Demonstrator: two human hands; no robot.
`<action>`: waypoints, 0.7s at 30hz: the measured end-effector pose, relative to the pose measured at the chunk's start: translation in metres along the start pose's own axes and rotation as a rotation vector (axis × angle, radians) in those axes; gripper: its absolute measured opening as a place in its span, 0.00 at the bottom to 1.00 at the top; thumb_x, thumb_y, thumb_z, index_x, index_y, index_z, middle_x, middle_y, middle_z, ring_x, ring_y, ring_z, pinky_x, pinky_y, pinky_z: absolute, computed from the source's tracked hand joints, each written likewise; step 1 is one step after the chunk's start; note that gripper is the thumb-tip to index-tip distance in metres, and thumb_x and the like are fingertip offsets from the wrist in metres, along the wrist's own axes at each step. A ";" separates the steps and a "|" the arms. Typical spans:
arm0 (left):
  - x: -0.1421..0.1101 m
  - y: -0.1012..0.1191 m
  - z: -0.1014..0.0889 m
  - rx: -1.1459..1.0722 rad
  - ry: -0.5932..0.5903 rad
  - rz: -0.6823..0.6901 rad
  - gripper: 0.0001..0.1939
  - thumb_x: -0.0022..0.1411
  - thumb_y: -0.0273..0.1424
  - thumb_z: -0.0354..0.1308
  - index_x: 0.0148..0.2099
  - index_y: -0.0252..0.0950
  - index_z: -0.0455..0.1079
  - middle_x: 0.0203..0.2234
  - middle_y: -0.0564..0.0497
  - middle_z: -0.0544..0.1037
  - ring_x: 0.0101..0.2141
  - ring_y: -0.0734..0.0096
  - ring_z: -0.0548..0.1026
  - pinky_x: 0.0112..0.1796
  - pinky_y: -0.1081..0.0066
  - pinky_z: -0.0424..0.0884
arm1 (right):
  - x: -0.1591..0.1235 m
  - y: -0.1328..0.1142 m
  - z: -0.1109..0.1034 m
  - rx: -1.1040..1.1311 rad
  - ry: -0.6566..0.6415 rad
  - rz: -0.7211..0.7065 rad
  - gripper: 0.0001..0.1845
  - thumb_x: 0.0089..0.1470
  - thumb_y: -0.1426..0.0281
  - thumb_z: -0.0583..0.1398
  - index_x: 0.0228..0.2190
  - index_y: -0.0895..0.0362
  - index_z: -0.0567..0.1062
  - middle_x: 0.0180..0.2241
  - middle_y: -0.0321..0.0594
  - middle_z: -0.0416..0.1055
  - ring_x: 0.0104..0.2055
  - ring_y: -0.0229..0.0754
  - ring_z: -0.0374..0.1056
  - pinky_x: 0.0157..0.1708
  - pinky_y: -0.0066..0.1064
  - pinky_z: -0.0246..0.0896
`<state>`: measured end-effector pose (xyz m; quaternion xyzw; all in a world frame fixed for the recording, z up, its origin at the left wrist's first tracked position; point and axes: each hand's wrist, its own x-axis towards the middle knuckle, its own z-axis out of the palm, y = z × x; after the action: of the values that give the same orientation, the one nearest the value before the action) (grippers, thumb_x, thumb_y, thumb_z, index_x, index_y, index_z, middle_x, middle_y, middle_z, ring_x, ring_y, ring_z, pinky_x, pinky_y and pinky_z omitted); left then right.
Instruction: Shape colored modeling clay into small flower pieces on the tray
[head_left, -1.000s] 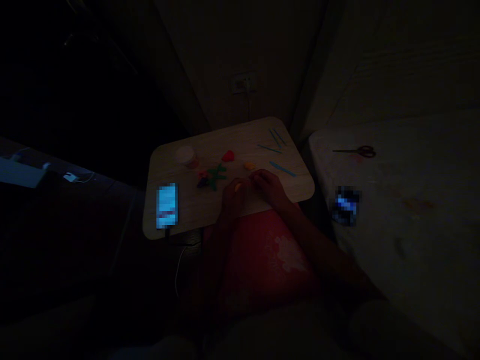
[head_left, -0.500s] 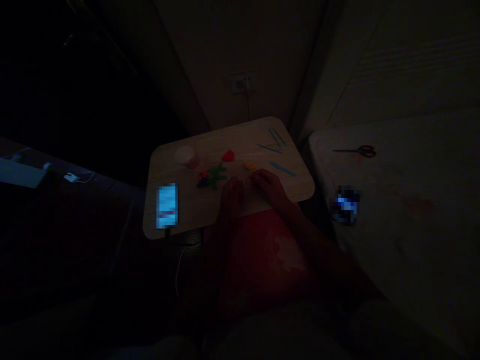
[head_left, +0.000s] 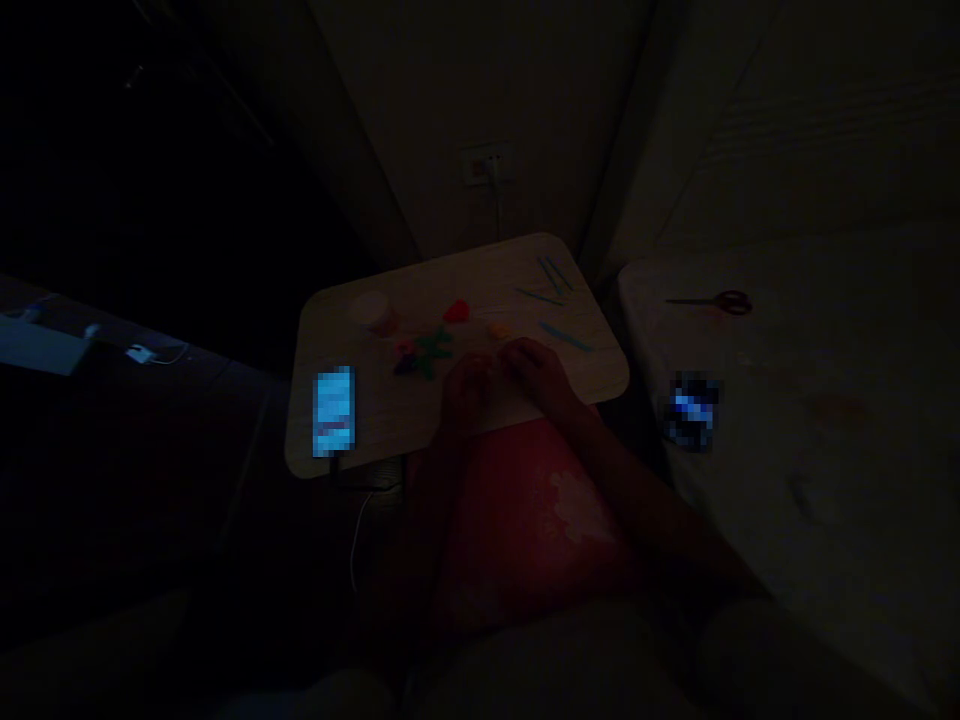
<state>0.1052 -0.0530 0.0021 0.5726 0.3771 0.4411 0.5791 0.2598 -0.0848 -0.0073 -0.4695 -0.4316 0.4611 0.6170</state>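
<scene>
In dim light, my left hand (head_left: 468, 386) and my right hand (head_left: 534, 364) are close together over the near edge of a small wooden table (head_left: 330, 330). Both have curled fingers, and whatever lies between the fingertips is too dark to make out. Just beyond my right hand lies a yellow lump (head_left: 499, 329) that looks like modelling clay. Left of my hands is a green branching clay piece (head_left: 433, 352), touching a small pink and dark purple clump (head_left: 406, 355). A red lump (head_left: 457, 311) lies farther back.
A pale tub (head_left: 373, 312) stands at the table's left, behind a lit phone (head_left: 334, 411). Thin blue sticks (head_left: 555, 275) and a blue clay knife (head_left: 566, 336) lie at the right. Scissors (head_left: 709, 301) and a blurred device (head_left: 691, 411) rest on the pale surface beside the table.
The fingers of my left hand have shifted slightly, towards my right hand. My right hand stays almost in place. The picture is a little darker; the objects on the table have not moved.
</scene>
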 end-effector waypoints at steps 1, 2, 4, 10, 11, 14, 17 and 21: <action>0.000 -0.003 -0.001 0.006 0.013 0.009 0.31 0.63 0.62 0.58 0.32 0.37 0.70 0.17 0.57 0.63 0.18 0.78 0.59 0.18 0.75 0.54 | 0.000 0.000 0.000 0.006 0.003 0.000 0.21 0.57 0.48 0.64 0.33 0.53 0.75 0.28 0.35 0.71 0.28 0.38 0.66 0.30 0.32 0.63; 0.001 -0.005 -0.001 0.008 0.023 0.015 0.31 0.63 0.62 0.58 0.29 0.38 0.67 0.18 0.57 0.62 0.18 0.78 0.59 0.18 0.75 0.54 | 0.000 0.000 0.000 0.011 0.004 0.000 0.20 0.57 0.48 0.64 0.34 0.53 0.75 0.28 0.35 0.71 0.28 0.38 0.66 0.30 0.32 0.63; 0.001 -0.009 -0.002 -0.017 0.013 -0.010 0.33 0.63 0.62 0.58 0.25 0.38 0.61 0.17 0.57 0.60 0.17 0.79 0.57 0.18 0.75 0.52 | 0.000 -0.001 0.000 0.012 0.003 0.006 0.20 0.57 0.48 0.64 0.34 0.53 0.75 0.28 0.35 0.71 0.28 0.38 0.66 0.31 0.32 0.63; 0.004 -0.012 -0.002 -0.094 0.090 -0.034 0.34 0.61 0.62 0.58 0.22 0.40 0.54 0.14 0.59 0.54 0.15 0.79 0.53 0.17 0.74 0.47 | 0.000 -0.002 0.001 0.019 -0.007 0.012 0.21 0.56 0.48 0.65 0.34 0.52 0.75 0.27 0.35 0.72 0.28 0.39 0.66 0.30 0.33 0.64; 0.005 -0.012 -0.002 -0.100 0.102 -0.012 0.34 0.61 0.63 0.58 0.23 0.40 0.54 0.15 0.59 0.54 0.15 0.79 0.52 0.17 0.73 0.47 | 0.000 -0.002 0.001 0.030 -0.006 0.010 0.21 0.56 0.47 0.65 0.33 0.53 0.75 0.27 0.35 0.72 0.28 0.39 0.66 0.30 0.33 0.64; 0.008 -0.009 -0.001 -0.110 0.093 0.073 0.34 0.60 0.64 0.58 0.24 0.40 0.56 0.16 0.58 0.57 0.17 0.78 0.54 0.18 0.73 0.49 | 0.000 -0.001 0.001 0.035 0.000 0.004 0.21 0.55 0.47 0.65 0.32 0.53 0.75 0.27 0.35 0.71 0.27 0.39 0.66 0.30 0.32 0.63; 0.008 -0.005 0.000 -0.085 0.068 0.130 0.31 0.61 0.62 0.60 0.28 0.39 0.62 0.19 0.57 0.61 0.19 0.77 0.57 0.20 0.73 0.53 | 0.000 -0.001 0.001 0.024 0.000 0.003 0.21 0.56 0.47 0.65 0.32 0.53 0.75 0.28 0.35 0.72 0.28 0.39 0.66 0.30 0.33 0.63; 0.007 -0.001 0.001 -0.072 0.081 0.095 0.29 0.60 0.62 0.61 0.37 0.39 0.68 0.21 0.58 0.62 0.20 0.76 0.58 0.21 0.73 0.54 | 0.000 0.001 0.001 0.020 0.001 0.022 0.22 0.55 0.46 0.65 0.34 0.53 0.75 0.28 0.35 0.71 0.28 0.39 0.66 0.31 0.33 0.63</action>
<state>0.1083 -0.0472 0.0021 0.5505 0.3563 0.5042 0.5620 0.2590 -0.0841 -0.0080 -0.4683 -0.4216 0.4717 0.6169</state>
